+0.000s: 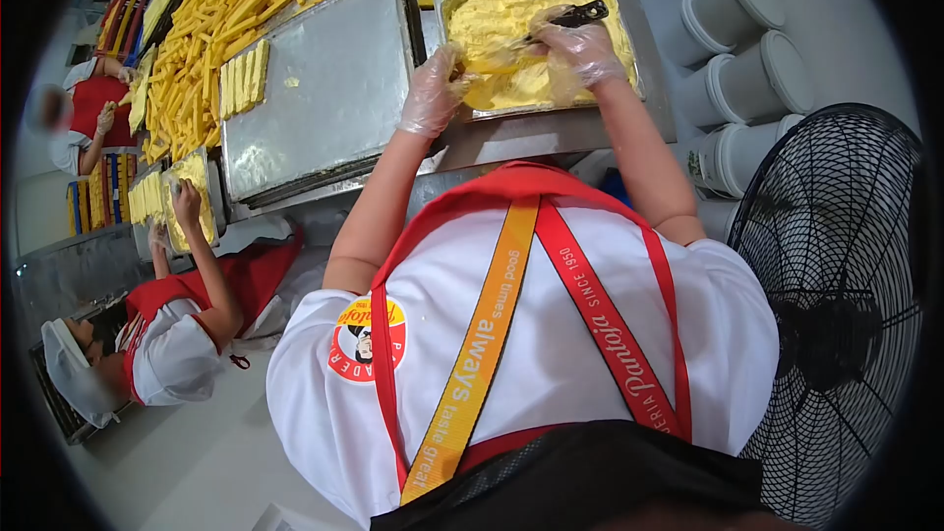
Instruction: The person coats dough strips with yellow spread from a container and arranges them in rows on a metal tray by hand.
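A rectangular metal tray (pixel 637 79) holds a thick, uneven layer of soft yellow cream (pixel 501 12). Over its right part is my right hand (pixel 580 51) in a clear plastic glove, its fingers wrapped round the black handle of a spatula (pixel 582 14). The spatula's blade points left, low over the cream, and blurs into it. My left hand (pixel 433 90), also gloved, is at the tray's left edge with its fingers bent together; what they hold is too small and blurred to tell. A flat metal baking tray (pixel 320 88) lies just left of it, with several cream-covered yellow sticks (pixel 244 79) at its left edge.
Yellow sticks (pixel 211 15) are heaped across the table's far and left parts. Two people in red aprons (pixel 187 285) work on the left, one nearer and one farther back. White buckets (pixel 742 79) stand at right, above a large black fan (pixel 836 315).
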The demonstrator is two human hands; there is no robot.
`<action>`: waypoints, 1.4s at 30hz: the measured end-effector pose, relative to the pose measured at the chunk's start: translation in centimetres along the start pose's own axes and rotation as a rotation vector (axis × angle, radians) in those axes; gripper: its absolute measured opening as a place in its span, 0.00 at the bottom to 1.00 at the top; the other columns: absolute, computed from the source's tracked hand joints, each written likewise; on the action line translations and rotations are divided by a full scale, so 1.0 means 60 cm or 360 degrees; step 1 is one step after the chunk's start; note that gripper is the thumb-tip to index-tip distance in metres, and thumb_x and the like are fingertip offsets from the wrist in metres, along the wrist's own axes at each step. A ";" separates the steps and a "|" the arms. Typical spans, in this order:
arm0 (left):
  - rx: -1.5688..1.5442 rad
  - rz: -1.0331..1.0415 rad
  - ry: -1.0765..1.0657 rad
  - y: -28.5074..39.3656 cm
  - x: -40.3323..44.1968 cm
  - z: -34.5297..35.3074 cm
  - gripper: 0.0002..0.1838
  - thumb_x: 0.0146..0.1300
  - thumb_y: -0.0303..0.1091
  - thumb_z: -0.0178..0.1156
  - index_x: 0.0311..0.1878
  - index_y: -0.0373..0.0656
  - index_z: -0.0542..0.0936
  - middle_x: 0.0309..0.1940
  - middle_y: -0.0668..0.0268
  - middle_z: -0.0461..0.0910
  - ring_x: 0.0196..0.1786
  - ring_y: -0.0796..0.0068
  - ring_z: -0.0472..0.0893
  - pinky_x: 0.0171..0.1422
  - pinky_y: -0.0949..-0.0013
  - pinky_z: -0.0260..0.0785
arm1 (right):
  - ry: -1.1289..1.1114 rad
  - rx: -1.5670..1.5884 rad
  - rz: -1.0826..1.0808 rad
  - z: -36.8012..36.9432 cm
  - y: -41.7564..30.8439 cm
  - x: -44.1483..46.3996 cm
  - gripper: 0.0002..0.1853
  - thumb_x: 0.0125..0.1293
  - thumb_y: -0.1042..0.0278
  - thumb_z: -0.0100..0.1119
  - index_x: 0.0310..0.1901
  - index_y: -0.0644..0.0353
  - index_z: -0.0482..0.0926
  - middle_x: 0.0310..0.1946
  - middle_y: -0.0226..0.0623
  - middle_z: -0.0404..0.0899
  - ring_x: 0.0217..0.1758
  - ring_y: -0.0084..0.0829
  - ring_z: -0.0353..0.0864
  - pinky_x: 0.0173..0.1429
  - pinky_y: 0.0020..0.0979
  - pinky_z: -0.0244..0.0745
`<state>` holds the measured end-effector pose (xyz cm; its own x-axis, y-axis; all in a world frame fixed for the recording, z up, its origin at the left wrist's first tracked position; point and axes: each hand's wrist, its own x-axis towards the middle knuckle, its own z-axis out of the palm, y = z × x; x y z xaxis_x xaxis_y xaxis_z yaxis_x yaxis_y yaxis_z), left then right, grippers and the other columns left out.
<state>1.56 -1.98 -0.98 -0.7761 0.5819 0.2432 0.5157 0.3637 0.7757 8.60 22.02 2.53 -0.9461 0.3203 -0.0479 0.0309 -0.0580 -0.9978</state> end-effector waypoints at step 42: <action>0.1340 -0.0438 0.1416 -0.249 -0.078 -0.352 0.15 0.53 0.47 0.66 0.35 0.46 0.84 0.31 0.59 0.84 0.34 0.59 0.82 0.40 0.62 0.74 | 0.0408 -0.1204 -0.0669 -0.007 0.094 0.011 0.15 0.56 0.69 0.64 0.45 0.59 0.76 0.30 0.42 0.80 0.34 0.37 0.81 0.41 0.34 0.76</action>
<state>-10.19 -25.52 -1.40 -0.7012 -0.1592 0.6949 0.1149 0.9368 0.3306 8.26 22.28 -3.15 -0.8290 0.3810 0.4094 -0.0119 0.7199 -0.6939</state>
